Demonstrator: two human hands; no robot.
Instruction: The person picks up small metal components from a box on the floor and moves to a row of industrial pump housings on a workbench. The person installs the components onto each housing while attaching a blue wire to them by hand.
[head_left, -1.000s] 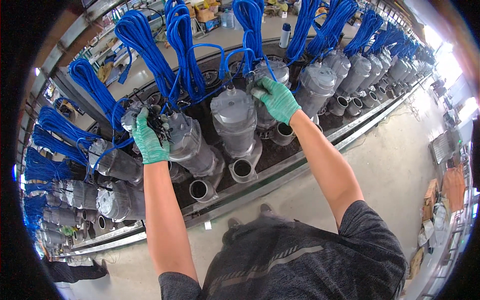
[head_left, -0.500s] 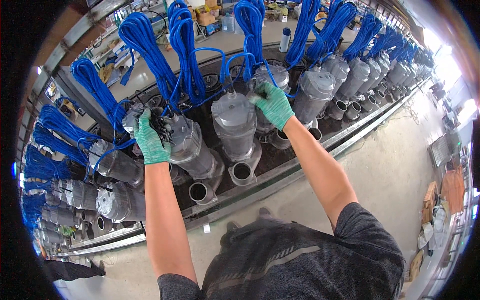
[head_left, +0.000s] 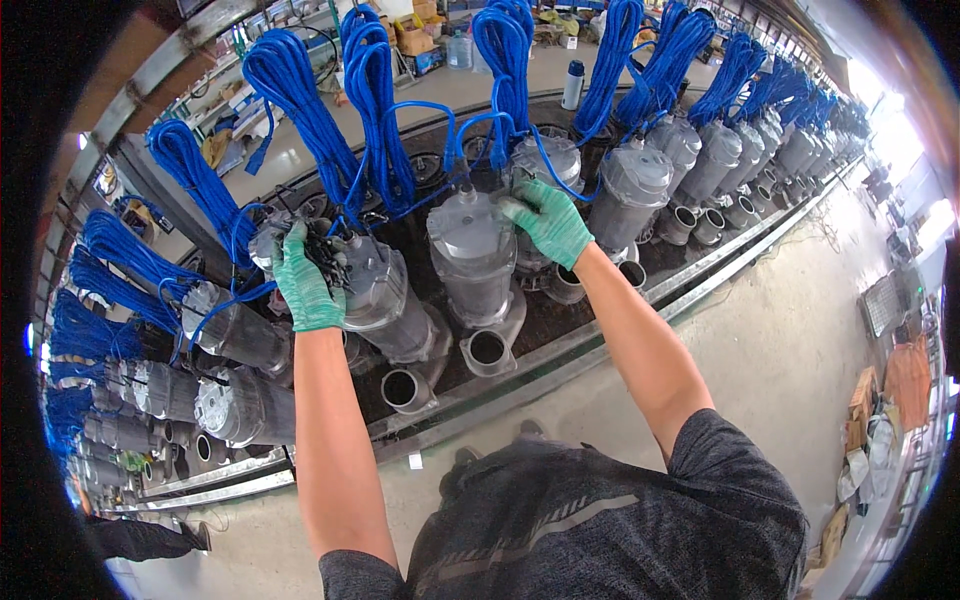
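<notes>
a pump (head_left: 470, 235) stands long axis upright, blue cable (head_left: 485, 117) at its top; your left hand (head_left: 307, 285) clutches dark strips (head_left: 328, 258); apart, your right hand (head_left: 553, 222), grip unclear, has dropped slightly.

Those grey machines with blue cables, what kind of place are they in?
Probably a factory or workshop: many similar grey machines lined up, looped bundles of blue cable, and green work gloves.

Bright light (head_left: 895, 125) is shining far right of the right hand (head_left: 548, 222); pale floor (head_left: 760, 310) is spreading below it.
</notes>
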